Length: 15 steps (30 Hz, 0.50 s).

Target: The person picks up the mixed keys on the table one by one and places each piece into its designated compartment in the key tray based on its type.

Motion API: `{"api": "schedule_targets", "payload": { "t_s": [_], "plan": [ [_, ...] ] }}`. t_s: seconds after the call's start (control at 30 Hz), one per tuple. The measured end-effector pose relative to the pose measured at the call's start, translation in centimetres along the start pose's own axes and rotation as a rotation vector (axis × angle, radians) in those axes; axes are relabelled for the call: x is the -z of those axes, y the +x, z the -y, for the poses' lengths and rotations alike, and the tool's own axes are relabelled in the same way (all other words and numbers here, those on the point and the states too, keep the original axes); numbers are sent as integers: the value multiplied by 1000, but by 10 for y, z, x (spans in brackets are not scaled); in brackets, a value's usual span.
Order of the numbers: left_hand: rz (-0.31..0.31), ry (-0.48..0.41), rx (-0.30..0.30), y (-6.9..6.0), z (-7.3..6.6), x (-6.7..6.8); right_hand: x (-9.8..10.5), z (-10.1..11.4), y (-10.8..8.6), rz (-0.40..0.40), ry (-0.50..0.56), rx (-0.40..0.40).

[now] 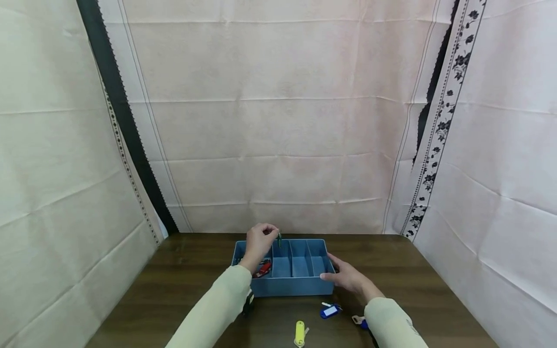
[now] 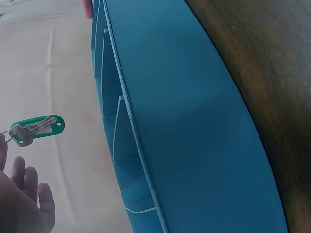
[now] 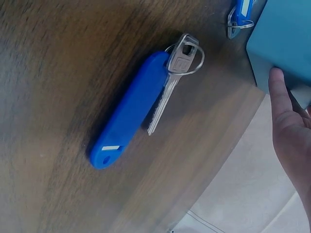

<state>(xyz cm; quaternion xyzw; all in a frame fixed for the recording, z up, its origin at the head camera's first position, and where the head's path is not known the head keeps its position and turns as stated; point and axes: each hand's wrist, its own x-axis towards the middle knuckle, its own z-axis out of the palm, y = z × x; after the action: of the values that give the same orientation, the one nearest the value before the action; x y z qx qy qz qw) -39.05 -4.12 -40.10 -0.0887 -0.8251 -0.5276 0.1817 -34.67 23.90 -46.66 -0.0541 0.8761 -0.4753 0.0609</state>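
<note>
A blue divided box (image 1: 291,287) stands on the wooden table. Above its middle compartments, my left hand (image 1: 261,241) pinches the ring of a key with a green tag (image 2: 39,128); key and tag hang off the fingertips, clear of the box. A red-tagged key (image 1: 264,268) lies in the left compartment, where my forearm hides other contents. At the box's right front corner my right hand (image 1: 348,279) grips the wall, thumb at the front and fingers along the right side. Several compartments to the right show bare floors.
In front of the box lie a key with a yellow tag (image 1: 300,333) and one with a blue tag (image 1: 329,311). Another blue-tagged key (image 3: 129,111) lies under my right forearm. Something black (image 1: 248,303) is partly hidden by my left sleeve. Pale cloth (image 1: 278,145) hangs behind the table.
</note>
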Motion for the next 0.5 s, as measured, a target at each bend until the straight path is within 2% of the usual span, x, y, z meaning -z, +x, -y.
{"api": "schedule_targets", "payload": {
  "t_s": [0.27,0.5],
  "plan": [
    [0,10,11,7,10,-10,0,1,0,3,-15,-1],
    [-14,3,5,8,16,-21,1,2,-2,2,-1,-5]
  ]
}}
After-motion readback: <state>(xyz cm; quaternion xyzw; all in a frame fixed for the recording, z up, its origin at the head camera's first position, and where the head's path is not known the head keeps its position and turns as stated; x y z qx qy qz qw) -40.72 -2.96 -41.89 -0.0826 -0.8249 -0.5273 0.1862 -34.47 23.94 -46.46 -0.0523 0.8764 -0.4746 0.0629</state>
